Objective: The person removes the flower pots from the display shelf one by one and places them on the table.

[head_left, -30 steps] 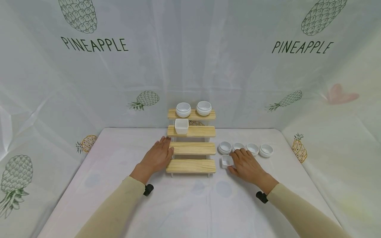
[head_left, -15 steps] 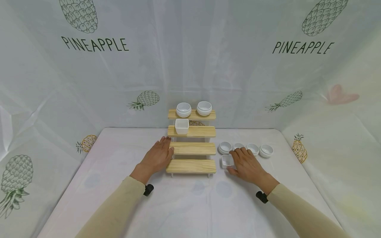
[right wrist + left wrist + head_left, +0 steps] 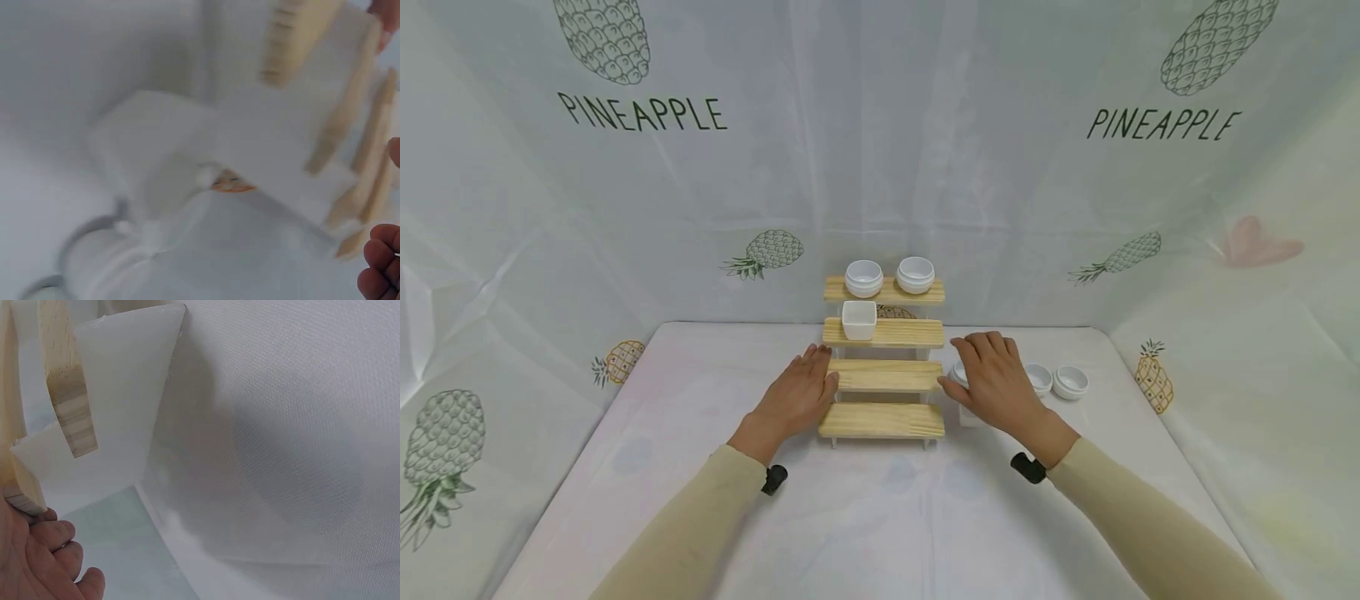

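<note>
My left hand rests against the left side of a four-tier wooden display stand, its fingers extended along the plank ends. In the left wrist view the fingertips lie right at one plank's end. My right hand hovers by the stand's right side, thumb and fingers spread apart with nothing seen between them. Beneath it, partly hidden, a small white square bowl sits on the table; in the right wrist view this square bowl is blurred.
Two round white bowls stand on the top tier, left and right. Another square bowl is on the second tier. Behind my right hand runs a row of round bowls, partly covered. A pineapple-print cloth hangs behind.
My right hand has left the square bowl on the table, rising and shifting left toward the stand. The bowl stays there. My left hand has not moved.
</note>
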Tool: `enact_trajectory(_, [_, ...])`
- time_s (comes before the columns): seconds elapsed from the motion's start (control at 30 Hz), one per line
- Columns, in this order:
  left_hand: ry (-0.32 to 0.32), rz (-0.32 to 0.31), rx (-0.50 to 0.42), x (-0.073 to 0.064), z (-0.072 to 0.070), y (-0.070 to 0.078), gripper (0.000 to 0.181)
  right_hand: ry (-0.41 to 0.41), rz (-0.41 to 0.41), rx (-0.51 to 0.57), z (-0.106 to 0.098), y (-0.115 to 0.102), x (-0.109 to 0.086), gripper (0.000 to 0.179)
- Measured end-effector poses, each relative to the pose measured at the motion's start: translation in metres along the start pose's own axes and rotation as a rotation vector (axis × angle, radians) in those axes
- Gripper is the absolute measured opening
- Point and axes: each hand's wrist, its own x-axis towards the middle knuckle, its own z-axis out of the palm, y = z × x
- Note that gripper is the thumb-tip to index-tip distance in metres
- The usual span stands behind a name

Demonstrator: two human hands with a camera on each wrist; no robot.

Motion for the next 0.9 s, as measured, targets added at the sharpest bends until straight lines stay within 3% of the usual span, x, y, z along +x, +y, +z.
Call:
enact_trajectory(0.23, [-0.003, 0.009, 0.009, 0.002, 0.002, -0.002, 0.068, 0.002, 0.008, 0.037, -0.009, -0.032, 0.066, 0.056])
enact_trajectory(0.4, [-0.017, 0.006, 0.023, 0.002, 0.002, -0.001, 0.069, -0.036, 0.012, 0.03, -0.004, -0.049, 0.098, 0.055])
enact_trajectory(0.63, [-0.022, 0.007, 0.046, 0.0, 0.0, -0.001, 0.068, -0.125, 0.006, -0.017, 0.009, -0.06, 0.12, 0.064])
enact_trajectory(0.9, [-0.012, 0.029, 0.105, 0.001, -0.002, -0.003, 0.068, -0.161, 0.005, -0.047, 0.012, -0.064, 0.13, 0.063])
